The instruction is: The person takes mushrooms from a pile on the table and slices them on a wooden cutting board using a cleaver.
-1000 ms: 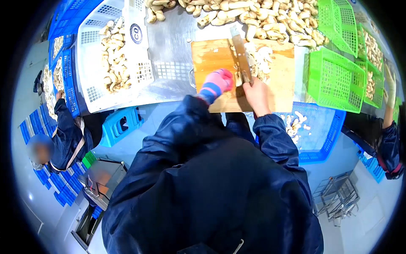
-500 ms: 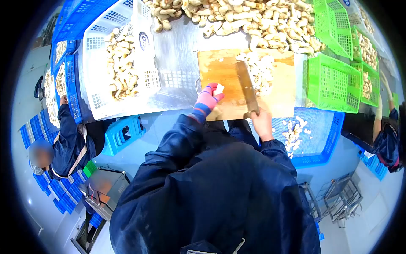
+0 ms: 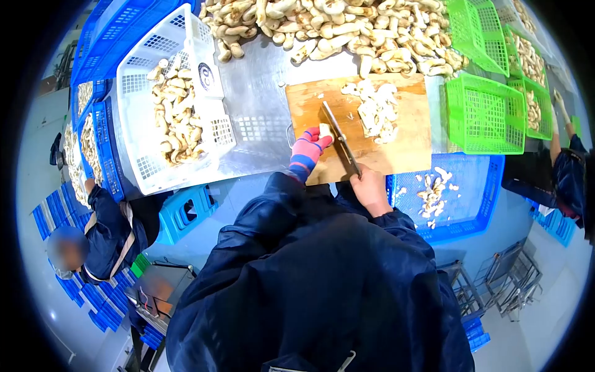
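Observation:
My left hand [image 3: 309,149], in a pink and blue striped glove, grips a small pale mushroom piece [image 3: 325,131] over the left part of a wooden cutting board [image 3: 406,158]. My bare right hand [image 3: 370,188] is closed round the handle of a broad knife [image 3: 342,137]. Its blade points up and left, close beside the held piece. Sliced pale pieces [image 3: 378,111] lie in a pile on the right half of the board. Beyond the board is a large heap of whole mushrooms [image 3: 347,28].
A white basket [image 3: 139,124] of mushrooms stands at left, green baskets [image 3: 486,115] at right. A blue basket [image 3: 489,211] with pieces sits low at right, a blue stool [image 3: 180,220] low at left. Co-workers [image 3: 111,229] are at both sides.
The knife has swung left from near the slices to the piece in my left hand. Both hands stay closed on what they hold. The whole view has shifted slightly.

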Demonstrator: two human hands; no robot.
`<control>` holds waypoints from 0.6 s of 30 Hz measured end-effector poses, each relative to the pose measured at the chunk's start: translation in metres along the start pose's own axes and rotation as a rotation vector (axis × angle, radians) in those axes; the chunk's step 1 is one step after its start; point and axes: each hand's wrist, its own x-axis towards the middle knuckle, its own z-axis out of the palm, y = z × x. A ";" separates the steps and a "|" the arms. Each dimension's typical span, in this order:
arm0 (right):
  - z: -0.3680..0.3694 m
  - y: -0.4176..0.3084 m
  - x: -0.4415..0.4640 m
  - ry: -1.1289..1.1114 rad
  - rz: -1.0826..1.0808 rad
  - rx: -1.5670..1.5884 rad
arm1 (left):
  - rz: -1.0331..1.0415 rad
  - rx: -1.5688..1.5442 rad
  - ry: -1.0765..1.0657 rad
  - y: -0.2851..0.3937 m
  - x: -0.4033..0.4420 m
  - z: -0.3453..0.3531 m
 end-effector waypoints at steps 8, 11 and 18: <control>0.009 -0.003 0.007 0.013 -0.070 -0.002 | 0.029 -0.080 0.125 -0.007 -0.002 0.003; -0.001 -0.014 0.002 -0.008 -0.079 -0.060 | -0.021 0.105 0.223 0.008 0.000 0.007; -0.028 -0.029 -0.048 -0.087 -0.076 -0.259 | 0.343 0.903 -0.044 -0.023 0.037 -0.013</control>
